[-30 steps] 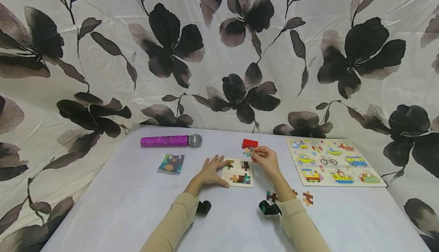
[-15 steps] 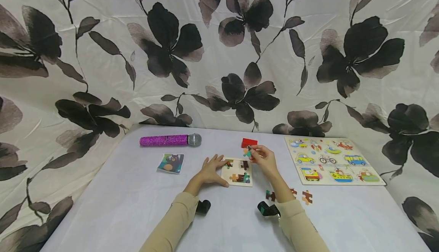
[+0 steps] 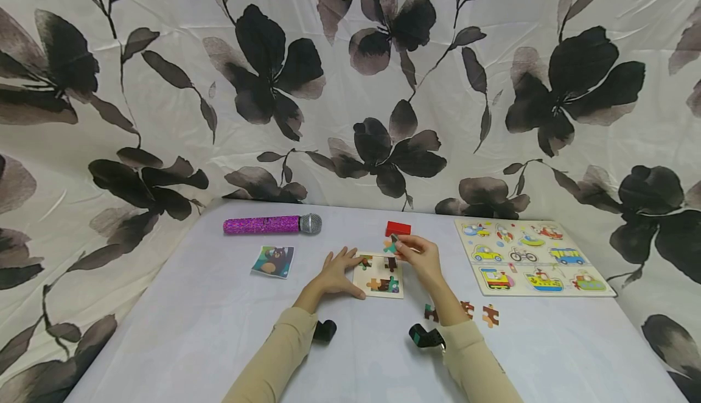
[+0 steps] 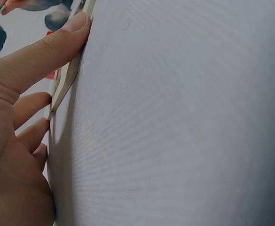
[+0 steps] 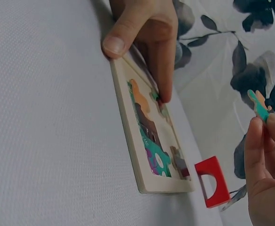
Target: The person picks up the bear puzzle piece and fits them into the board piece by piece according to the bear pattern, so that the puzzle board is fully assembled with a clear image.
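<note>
In the head view, my left hand point(image 3: 338, 274) lies spread against the left side of a small wooden puzzle tray point(image 3: 359, 290). Its thumb touches the near edge, and a fingertip rests on the tray's upper left part, as the right wrist view shows. Several jigsaw pieces point(image 5: 149, 125) sit inside the tray, with bare wood between them. My right hand point(image 3: 420, 257) pinches a teal and orange puzzle piece point(image 5: 259, 106) between thumb and fingers, raised above the tray's upper right corner. Loose brown pieces point(image 3: 490, 315) lie on the table near my right forearm.
Behind the tray stands a red block point(image 3: 398, 228) with a rounded cutout. A purple glitter microphone point(image 3: 263, 225) and a bear picture card point(image 3: 273, 261) lie to the left. At right is a vehicle puzzle board point(image 3: 526, 257). Floral cloth point(image 3: 383, 86) hangs behind the table.
My right hand has shifted slightly left with the puzzle piece and turned it a little. My left hand stays on the tray.
</note>
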